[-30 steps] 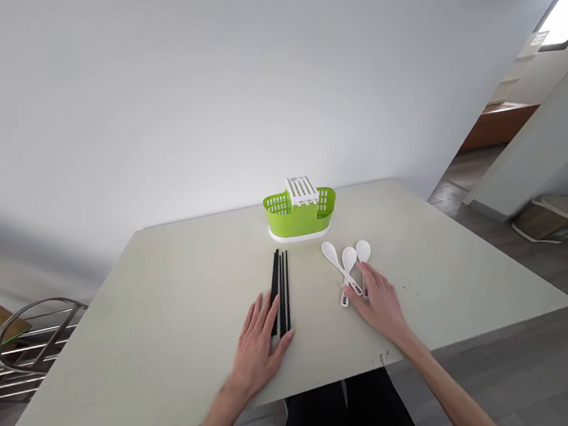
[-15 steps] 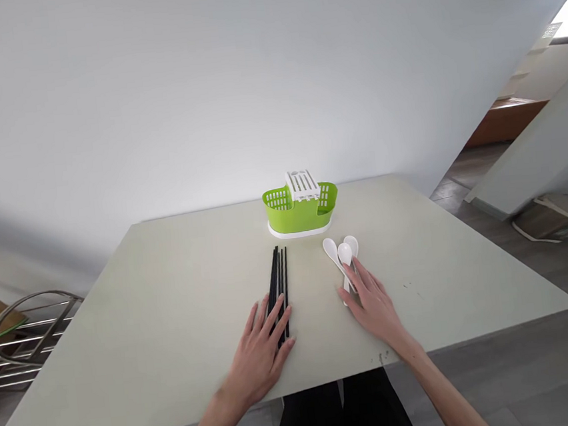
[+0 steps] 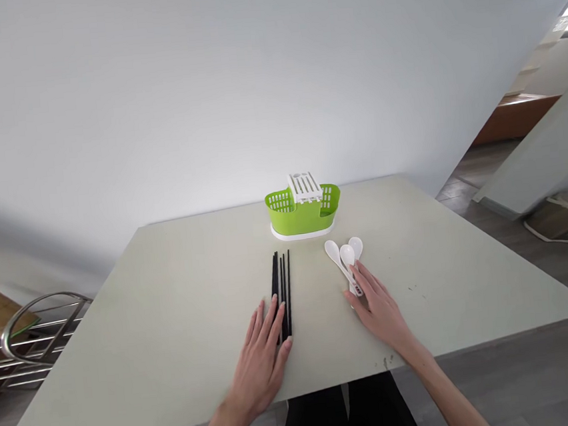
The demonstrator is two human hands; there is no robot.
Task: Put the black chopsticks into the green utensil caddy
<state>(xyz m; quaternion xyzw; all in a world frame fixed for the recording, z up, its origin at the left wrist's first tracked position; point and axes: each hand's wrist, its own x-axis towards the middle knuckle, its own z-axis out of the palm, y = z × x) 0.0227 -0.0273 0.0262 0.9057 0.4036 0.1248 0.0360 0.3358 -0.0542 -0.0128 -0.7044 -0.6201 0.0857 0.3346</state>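
Left hand (image 3: 263, 354) flat, fingers spread over the near ends of the chopsticks (image 3: 281, 289), long axis pointing away toward the green caddy (image 3: 303, 211). Right hand (image 3: 379, 304) open, fingertips on the handles of the bunched spoons (image 3: 345, 260), bowls toward the caddy, nearer this hand.

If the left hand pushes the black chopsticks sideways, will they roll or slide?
The black chopsticks look thin, straight and stiff, so they probably slide easily on the smooth table. Lying loose under the left hand, they may spread apart. Probably light.
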